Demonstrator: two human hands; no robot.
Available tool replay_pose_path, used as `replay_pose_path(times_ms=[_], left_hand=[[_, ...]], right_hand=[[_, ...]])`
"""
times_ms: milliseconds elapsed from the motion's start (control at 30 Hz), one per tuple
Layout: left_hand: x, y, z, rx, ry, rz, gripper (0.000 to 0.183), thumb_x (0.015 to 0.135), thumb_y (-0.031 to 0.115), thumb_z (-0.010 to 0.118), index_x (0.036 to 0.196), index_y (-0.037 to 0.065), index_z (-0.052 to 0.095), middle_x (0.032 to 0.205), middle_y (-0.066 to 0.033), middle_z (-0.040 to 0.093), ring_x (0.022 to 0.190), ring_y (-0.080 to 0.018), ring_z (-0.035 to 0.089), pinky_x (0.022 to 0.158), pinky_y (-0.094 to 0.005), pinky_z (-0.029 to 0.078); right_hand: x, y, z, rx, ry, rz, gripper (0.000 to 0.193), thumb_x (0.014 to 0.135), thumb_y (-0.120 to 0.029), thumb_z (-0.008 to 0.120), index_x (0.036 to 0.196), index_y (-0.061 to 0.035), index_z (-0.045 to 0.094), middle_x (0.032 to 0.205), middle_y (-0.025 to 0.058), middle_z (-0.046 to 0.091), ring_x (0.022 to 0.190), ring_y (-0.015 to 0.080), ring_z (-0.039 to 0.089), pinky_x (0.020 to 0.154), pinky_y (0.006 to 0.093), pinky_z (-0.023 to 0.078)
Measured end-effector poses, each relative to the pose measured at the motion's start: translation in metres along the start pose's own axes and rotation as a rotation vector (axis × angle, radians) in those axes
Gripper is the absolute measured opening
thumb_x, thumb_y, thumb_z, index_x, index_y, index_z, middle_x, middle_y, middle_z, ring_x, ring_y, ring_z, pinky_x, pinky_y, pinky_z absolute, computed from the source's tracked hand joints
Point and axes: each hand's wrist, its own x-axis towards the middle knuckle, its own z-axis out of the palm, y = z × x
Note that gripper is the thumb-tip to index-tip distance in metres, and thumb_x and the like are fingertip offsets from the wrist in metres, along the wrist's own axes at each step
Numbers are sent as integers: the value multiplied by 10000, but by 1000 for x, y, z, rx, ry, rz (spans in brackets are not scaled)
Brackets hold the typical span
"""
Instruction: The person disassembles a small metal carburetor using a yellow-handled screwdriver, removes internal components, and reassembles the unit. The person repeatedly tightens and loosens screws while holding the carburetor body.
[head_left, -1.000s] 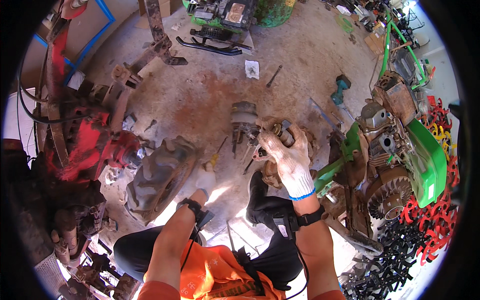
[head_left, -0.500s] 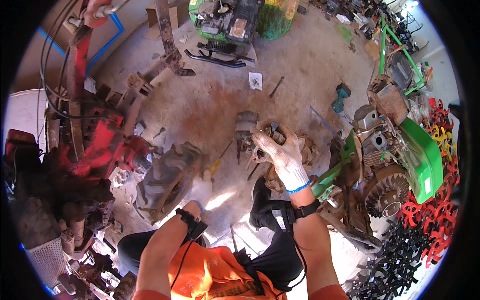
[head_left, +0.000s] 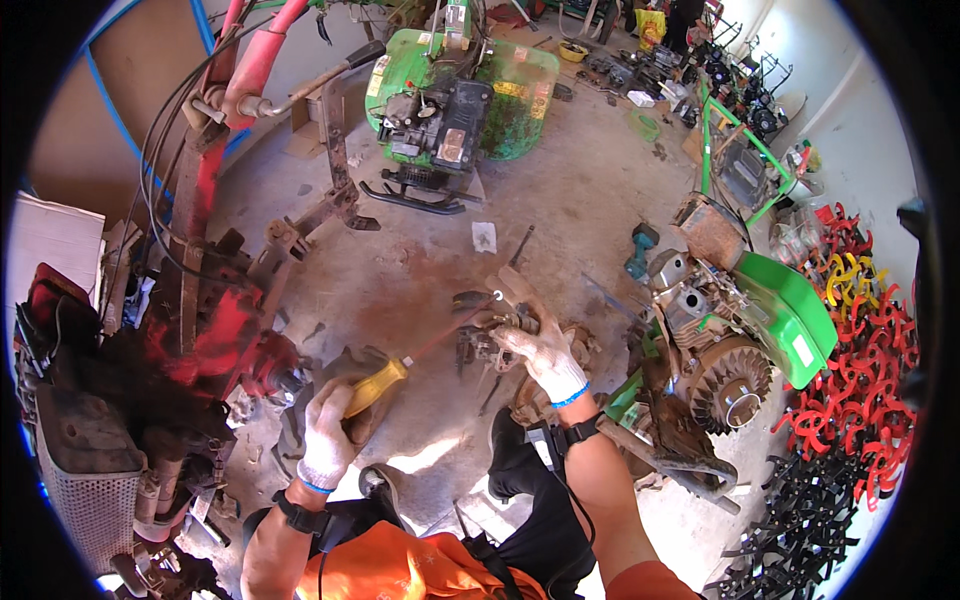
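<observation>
As seen from the head view, grips a screwdriver (head_left: 381, 384) with the left hand (head_left: 326, 438), fingers wrapped around the handle. Slants up and rightward from that hand, above the floor (head_left: 400, 255), toward the right hand (head_left: 548, 352). Looks thick and bright yellow at the handle, faintly glossy where lit; narrows abruptly to a long, thin, straight shank of reddish-brown tint. Ends near a small pale glint beside the right fingers; cannot tell whether touching anything at the tip.

Holds a small metal part (head_left: 517, 322) with the right hand, fingers bent around it. Looks rounded and greyish with a dull brassy tone, half hidden behind the glove (head_left: 562, 380). Near it, shows a grimy metal assembly (head_left: 478, 350), too cluttered to tell whether joined or separate.

Wears whitish knitted gloves, browned at the fingers and edged in blue at the wrists. Just beyond the left hand, includes a dark lugged tyre (head_left: 342, 366), partly covered. Farther right, shows an engine (head_left: 690, 300) near a green cover (head_left: 795, 320), plus a teal drill (head_left: 640, 250) on the floor and heaped red blades (head_left: 850, 435).
</observation>
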Motion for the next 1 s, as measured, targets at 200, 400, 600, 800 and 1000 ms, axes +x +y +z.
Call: replay_pose_path(times_ms=[200,400,600,800,1000], left_hand=[[1,13,0,147,13,167,386,1074,280,541,1237,-12,735,782,-2,642,587,-60,477,547,-252,347],[6,39,-15,244,75,186,371,1052,296,596,1210,0,755,938,-48,724,711,-60,549,629,-234,417],[12,57,-39,142,196,251,477,1019,410,589,1158,-21,737,893,-38,720,637,-44,531,540,-201,336],[6,60,-41,140,162,325,620,951,522,651,1145,-62,720,926,-69,729,669,-55,550,557,-202,358],[1,64,-45,171,93,266,627,944,513,655,1144,-78,719,900,-74,724,616,-51,521,544,-210,354]], right_hand=[[3,23,-15,137,-91,-74,696,991,-76,803,1581,54,456,1368,216,711,1192,287,760,1025,367,632],[9,50,-21,-35,65,-89,716,1040,-124,737,1622,60,362,1357,221,702,1270,311,725,1127,415,596],[7,29,-20,384,-123,123,532,999,-239,763,1418,35,584,1362,141,666,1174,277,710,998,388,593],[7,33,-11,450,-210,115,570,926,-207,821,1401,9,592,1275,167,661,1207,360,669,1024,467,612],[8,31,-14,158,-255,10,495,862,-158,817,1294,7,641,1223,120,645,1197,272,647,1020,405,557]])
